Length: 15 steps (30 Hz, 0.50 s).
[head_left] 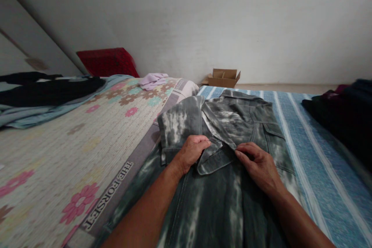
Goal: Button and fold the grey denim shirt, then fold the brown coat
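Observation:
A grey-green tie-dye shirt, with seams and a flap pocket, lies partly folded in front of me. It rests over a darker green length of similar tie-dye cloth; I cannot tell whether the two are one garment. My left hand is closed in a pinch on the shirt beside its collar. My right hand pinches the shirt's edge between thumb and fingers, right of the collar. Between the hands, the collar points toward me. The fingertips of both hands are partly hidden by cloth.
A floral bedspread covers the left side, and a blue striped sheet the right. Dark clothes lie in a pile at right and black clothing at far left. Behind are a lilac cloth, a red item and a cardboard box.

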Available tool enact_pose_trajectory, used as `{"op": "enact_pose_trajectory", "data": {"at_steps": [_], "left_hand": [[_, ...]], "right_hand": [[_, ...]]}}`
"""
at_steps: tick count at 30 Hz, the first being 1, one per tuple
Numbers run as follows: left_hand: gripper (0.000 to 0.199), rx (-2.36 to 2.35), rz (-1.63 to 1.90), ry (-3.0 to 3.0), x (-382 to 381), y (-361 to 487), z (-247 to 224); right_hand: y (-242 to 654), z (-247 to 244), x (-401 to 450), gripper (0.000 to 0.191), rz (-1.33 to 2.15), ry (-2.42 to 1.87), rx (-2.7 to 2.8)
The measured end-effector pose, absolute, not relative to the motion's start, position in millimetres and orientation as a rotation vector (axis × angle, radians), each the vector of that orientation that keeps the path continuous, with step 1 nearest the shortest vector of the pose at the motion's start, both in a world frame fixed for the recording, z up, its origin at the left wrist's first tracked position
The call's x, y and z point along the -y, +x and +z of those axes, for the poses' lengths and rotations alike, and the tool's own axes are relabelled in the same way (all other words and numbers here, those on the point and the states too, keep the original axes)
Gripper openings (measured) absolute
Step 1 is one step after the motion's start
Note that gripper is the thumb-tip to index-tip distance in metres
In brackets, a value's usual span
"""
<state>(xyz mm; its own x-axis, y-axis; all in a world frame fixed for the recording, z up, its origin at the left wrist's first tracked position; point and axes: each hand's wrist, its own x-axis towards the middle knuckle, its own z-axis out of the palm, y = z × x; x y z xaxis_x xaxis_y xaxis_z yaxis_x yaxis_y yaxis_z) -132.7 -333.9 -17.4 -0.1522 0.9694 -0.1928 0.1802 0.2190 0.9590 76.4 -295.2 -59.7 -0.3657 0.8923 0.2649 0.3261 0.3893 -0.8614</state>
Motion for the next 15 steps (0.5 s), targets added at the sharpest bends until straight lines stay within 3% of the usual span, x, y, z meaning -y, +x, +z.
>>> {"op": "enact_pose_trajectory", "data": {"at_steps": [15], "left_hand": [[0.024,-1.585,0.982,1.222,335.4,-130.9,-13.3]], "right_hand": [[76.3,-52.0,299.5,0.022,0.864,-1.006,1.844]]}}
